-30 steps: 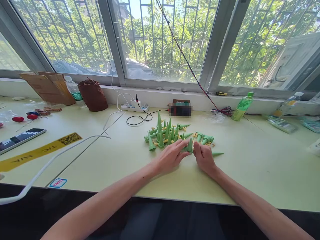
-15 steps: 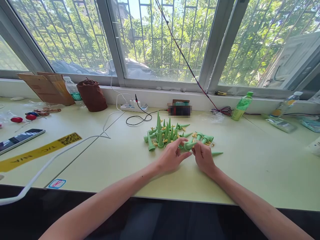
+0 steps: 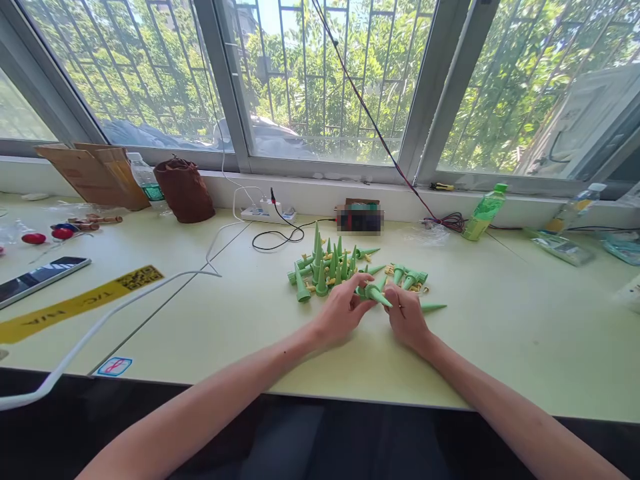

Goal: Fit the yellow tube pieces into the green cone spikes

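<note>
My left hand (image 3: pixel 343 308) is closed around a green cone-shaped watering spike (image 3: pixel 379 295), gripping its wide end. The spike's tip points right and down toward my right hand. My right hand (image 3: pixel 406 312) is closed beside it, thumb and fingers pinched together; what they hold is hidden. Just behind my left hand stands a cluster of similar green spikes (image 3: pixel 320 267), some upright and some lying, with small yellow pieces among them. More green spikes (image 3: pixel 413 278) lie behind my right hand, and the narrow tip of one spike (image 3: pixel 434 307) sticks out past its right side.
A black cable (image 3: pixel 280 248) runs from a power strip (image 3: pixel 267 213) behind the cluster. At the right back stands a green bottle (image 3: pixel 484 213). To the left are a white cable (image 3: pixel 135 303), a phone (image 3: pixel 47 280), a brown bag (image 3: pixel 184 191) and cardboard (image 3: pixel 95 177).
The held spike has turned, its tip swinging from pointing right to pointing down and right. My left thumb has drawn back slightly; both forearms have stayed almost in place.
</note>
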The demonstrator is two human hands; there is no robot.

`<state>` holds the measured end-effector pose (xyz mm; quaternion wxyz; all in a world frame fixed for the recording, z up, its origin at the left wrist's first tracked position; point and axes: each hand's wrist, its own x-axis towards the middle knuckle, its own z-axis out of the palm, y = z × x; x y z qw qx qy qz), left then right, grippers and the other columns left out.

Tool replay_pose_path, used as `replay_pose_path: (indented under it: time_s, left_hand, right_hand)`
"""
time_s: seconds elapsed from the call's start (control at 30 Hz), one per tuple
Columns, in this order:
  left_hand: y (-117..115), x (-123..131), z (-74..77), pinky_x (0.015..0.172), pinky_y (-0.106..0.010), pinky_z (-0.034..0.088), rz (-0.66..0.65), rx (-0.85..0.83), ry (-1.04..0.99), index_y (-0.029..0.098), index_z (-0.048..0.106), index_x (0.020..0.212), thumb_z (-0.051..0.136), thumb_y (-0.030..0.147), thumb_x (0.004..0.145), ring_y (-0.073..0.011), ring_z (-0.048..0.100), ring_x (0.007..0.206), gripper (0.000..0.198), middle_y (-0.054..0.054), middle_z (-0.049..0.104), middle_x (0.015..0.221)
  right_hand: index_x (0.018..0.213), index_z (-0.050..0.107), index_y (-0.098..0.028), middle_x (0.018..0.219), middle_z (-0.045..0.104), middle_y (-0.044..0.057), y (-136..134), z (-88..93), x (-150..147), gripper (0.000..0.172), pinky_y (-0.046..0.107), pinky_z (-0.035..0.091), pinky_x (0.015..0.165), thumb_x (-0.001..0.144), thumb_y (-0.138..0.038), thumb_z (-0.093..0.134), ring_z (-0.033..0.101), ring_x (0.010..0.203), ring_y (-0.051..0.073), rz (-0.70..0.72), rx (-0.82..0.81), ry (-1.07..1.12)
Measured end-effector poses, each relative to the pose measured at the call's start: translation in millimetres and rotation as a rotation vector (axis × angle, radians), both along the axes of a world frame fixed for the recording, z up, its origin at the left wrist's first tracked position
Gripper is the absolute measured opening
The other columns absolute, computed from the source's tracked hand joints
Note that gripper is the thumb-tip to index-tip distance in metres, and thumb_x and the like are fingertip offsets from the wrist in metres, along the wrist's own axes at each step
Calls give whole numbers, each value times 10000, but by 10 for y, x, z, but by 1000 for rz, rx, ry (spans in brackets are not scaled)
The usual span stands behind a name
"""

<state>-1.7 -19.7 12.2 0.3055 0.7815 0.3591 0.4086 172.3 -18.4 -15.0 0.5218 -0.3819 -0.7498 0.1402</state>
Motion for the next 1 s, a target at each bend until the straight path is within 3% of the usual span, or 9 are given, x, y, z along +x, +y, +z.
replay_pose_path:
  time_s: [0.17, 0.37, 0.57, 0.77, 0.9, 1.0]
  left_hand:
    - [-7, -2, -22, 512, -174, 351, 44, 83, 51, 173, 549, 1108, 570, 184, 848, -59, 378, 466, 262, 78, 464, 607]
    - [38, -38, -106, 655, -221, 471, 84, 263, 120, 194, 582, 1132, 527, 136, 856, -94, 535, 580, 287, -10, 651, 848]
    - [46, -90, -95, 723, -244, 509, 29, 389, 156, 208, 568, 1190, 463, 162, 918, -132, 631, 728, 295, -73, 674, 1059]
    - [32, -75, -68, 557, -183, 463, 79, 332, 70, 205, 547, 1178, 516, 226, 908, -43, 508, 504, 272, -57, 660, 1050]
    - [19, -63, -40, 456, -145, 375, 97, 278, -49, 194, 507, 1169, 563, 253, 881, -9, 411, 431, 300, -11, 631, 906]
    - [3, -71, -15, 425, -131, 340, 73, 228, -101, 183, 513, 1139, 529, 263, 907, -9, 427, 426, 246, 11, 598, 818]
  right_hand:
    - [593, 311, -210, 531, 330, -44, -5, 18, -14, 472, 258, 259, 497, 1022, -407, 289, 301, 478, 96, -3, 29, -11]
    - [572, 293, -215, 488, 315, -49, -24, 20, -52, 483, 267, 243, 480, 1023, -386, 300, 289, 443, 93, 5, 6, 15]
    - [539, 316, -217, 456, 365, -35, -24, -11, -68, 527, 269, 255, 469, 1025, -416, 275, 319, 426, 99, -3, 10, 12]
    - [582, 328, -215, 509, 348, -43, -27, -53, -78, 478, 261, 264, 487, 1028, -380, 282, 319, 455, 102, -19, 68, 47]
    - [619, 332, -220, 558, 359, -33, -3, -90, -91, 429, 271, 278, 510, 1028, -337, 281, 331, 488, 116, -10, 84, 80]
    - [636, 339, -226, 563, 366, -24, 24, -94, -122, 421, 286, 280, 515, 1027, -368, 274, 333, 495, 128, -18, 99, 64]
